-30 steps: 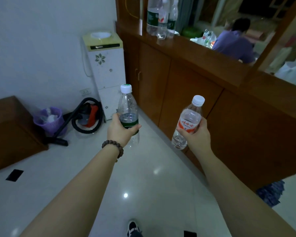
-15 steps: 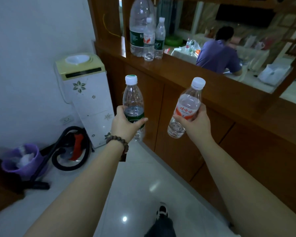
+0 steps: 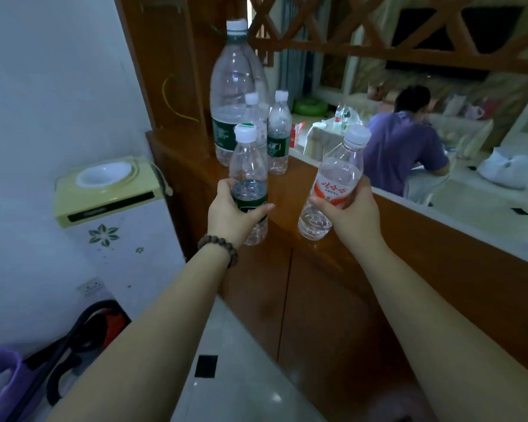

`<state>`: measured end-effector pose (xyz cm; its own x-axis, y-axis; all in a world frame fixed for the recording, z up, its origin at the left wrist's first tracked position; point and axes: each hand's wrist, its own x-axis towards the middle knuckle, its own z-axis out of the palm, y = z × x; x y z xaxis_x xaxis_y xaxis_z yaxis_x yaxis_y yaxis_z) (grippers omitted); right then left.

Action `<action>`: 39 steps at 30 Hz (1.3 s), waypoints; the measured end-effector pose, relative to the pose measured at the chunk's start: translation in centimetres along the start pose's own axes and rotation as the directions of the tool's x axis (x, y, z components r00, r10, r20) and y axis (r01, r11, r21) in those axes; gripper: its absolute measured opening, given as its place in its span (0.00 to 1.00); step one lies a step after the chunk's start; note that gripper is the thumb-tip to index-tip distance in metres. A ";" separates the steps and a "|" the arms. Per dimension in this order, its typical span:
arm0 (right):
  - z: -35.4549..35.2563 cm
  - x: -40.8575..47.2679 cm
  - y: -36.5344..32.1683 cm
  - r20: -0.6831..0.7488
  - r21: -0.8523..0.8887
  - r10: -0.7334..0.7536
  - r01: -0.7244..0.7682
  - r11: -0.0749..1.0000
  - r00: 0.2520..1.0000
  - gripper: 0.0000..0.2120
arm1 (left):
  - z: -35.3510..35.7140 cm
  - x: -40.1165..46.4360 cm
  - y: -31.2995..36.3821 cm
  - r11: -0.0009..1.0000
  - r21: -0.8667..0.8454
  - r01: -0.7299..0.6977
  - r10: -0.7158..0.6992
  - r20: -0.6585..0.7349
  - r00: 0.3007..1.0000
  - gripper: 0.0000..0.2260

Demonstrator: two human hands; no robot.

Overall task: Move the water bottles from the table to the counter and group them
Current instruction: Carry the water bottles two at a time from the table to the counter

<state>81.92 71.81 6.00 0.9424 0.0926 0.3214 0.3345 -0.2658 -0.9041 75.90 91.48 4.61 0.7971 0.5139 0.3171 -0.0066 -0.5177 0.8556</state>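
head view: left hand (image 3: 230, 216) grasps the green-label bottle (image 3: 249, 185) upright; right hand (image 3: 349, 213) grasps the red-label bottle (image 3: 333, 185), tilted. both are held above the tabletop (image 3: 299, 214) edge. advise levelling the tilted one and setting both beside the three standing bottles (image 3: 256, 111). bottles are clear, white-capped.

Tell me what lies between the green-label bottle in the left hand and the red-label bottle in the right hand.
Nothing stands there: in the head view, only bare wooden counter shows between the green-label bottle and the red-label bottle.
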 end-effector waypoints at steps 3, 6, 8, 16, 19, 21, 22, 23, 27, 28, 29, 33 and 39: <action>1.0 5.1 0.6 0.016 -0.015 -0.002 0.002 1.000 1.000 0.36 | 2.1 4.9 -0.4 0.999 0.031 -0.041 0.041 -0.018 0.999 0.33; 2.2 9.0 1.4 0.021 -0.020 -0.004 0.004 1.000 1.000 0.36 | 3.7 8.4 -1.1 0.999 0.022 -0.042 0.042 -0.005 0.999 0.32; 3.1 11.1 2.0 0.028 -0.033 0.001 0.000 0.999 1.000 0.36 | 4.8 10.1 -1.5 1.000 -0.003 -0.031 0.031 0.031 0.999 0.30; 6.3 16.1 5.3 0.080 -0.044 0.037 -0.034 0.998 0.996 0.36 | 8.6 14.7 -3.4 1.000 0.008 -0.003 0.002 0.114 0.994 0.31; 7.0 17.3 6.1 0.114 -0.055 0.030 -0.024 0.998 0.993 0.36 | 9.0 15.5 -3.3 1.000 0.004 -0.002 0.001 0.123 0.992 0.31; 7.4 18.0 6.2 0.136 -0.073 0.007 0.003 0.997 0.991 0.37 | 9.2 15.9 -3.3 1.000 -0.013 0.011 -0.009 0.124 0.992 0.31; 7.6 18.3 6.1 0.146 -0.070 -0.003 0.014 0.997 0.989 0.36 | 9.2 16.0 -3.4 1.000 -0.020 0.011 -0.009 0.126 0.992 0.31; 7.7 18.5 6.1 0.153 -0.059 -0.006 0.015 0.998 0.988 0.36 | 9.3 16.0 -3.5 1.000 -0.028 0.009 -0.005 0.129 0.992 0.31; 7.6 18.3 6.6 0.191 -0.011 0.049 -0.048 0.999 0.980 0.39 | 9.4 15.6 -4.0 0.999 -0.039 0.008 -0.004 0.109 0.994 0.36; 7.5 17.9 7.1 0.190 -0.033 0.071 -0.066 0.997 0.979 0.41 | 9.4 15.3 -4.2 0.999 -0.032 0.010 -0.007 0.109 0.994 0.38; 7.4 17.5 7.6 0.178 -0.066 0.096 -0.085 0.994 0.979 0.42 | 9.4 15.0 -4.5 1.000 -0.020 0.016 -0.014 0.114 0.993 0.40; 7.4 16.5 9.5 0.119 -0.213 0.168 -0.140 0.967 0.979 0.33 | 9.9 14.1 -6.0 0.996 0.033 0.084 -0.088 0.123 0.988 0.36; 8.6 17.7 9.6 0.116 -0.239 0.195 -0.163 0.957 0.974 0.24 | 10.5 14.2 -6.4 0.989 0.074 0.130 -0.138 0.114 0.984 0.27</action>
<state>101.82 79.15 0.63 0.9832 0.1501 0.1038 0.1659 -0.4984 -0.8509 93.57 94.87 -0.67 0.8539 0.4992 0.1471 0.1419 -0.4953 0.8571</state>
